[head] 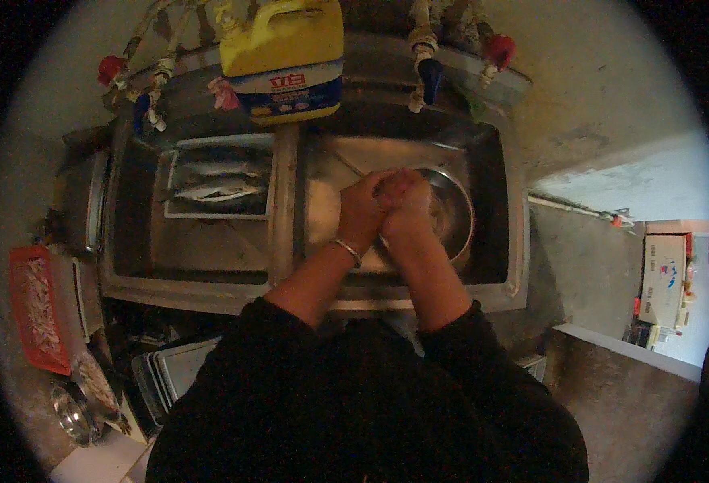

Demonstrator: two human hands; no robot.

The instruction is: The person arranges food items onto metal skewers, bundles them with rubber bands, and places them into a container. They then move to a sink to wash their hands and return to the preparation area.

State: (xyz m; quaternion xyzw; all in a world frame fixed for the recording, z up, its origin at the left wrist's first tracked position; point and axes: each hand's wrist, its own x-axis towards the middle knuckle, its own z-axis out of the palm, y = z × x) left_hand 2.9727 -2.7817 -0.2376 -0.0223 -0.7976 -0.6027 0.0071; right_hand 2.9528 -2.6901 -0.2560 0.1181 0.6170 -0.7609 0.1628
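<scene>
My left hand [363, 202], with a metal bangle on its wrist, presses against my right hand [409, 202] over the right basin of a double metal sink [285, 181]. The fingers of both hands are curled together and blurred; something reddish shows between them, and whether it is an object or skin cannot be told. Partly beneath my right hand, a round metal bowl [464, 211] rests in the basin. In the left basin lies a white-rimmed tray [222, 215] with whole fish [218, 192] in it.
A yellow detergent jug [288, 54] stands behind the sink divider. Taps with blue [431, 81] and red handles [500, 51] hang over the back edge. At the left are a red basket [37, 308], a metal bowl [74, 416] and stacked trays [176, 371]. A low wall stands at right.
</scene>
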